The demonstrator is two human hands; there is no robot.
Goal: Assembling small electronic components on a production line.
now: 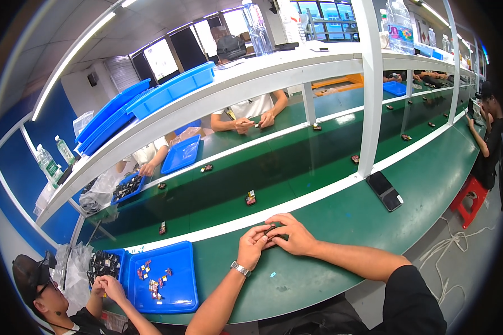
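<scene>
Close together over the green worktop (318,268), both my hands hold a small dark part (270,228), mostly covered by fingers. My left hand (252,245), with a metal watch on its wrist, pinches it from the left. From the right, the curled fingers of my right hand (292,237) close on the same part. To the left of my forearm lies a blue tray (179,279) with several small red, yellow and black parts (155,285) in it. A similar small part (250,197) rests on the green conveyor belt beyond my hands.
A black phone (384,191) lies on the worktop at the right, near a white post (371,100). Other people work at the left, across the belt and at the far right. Blue trays (173,86) and bottles stand on the overhead shelf. A red stool (468,202) stands at the right.
</scene>
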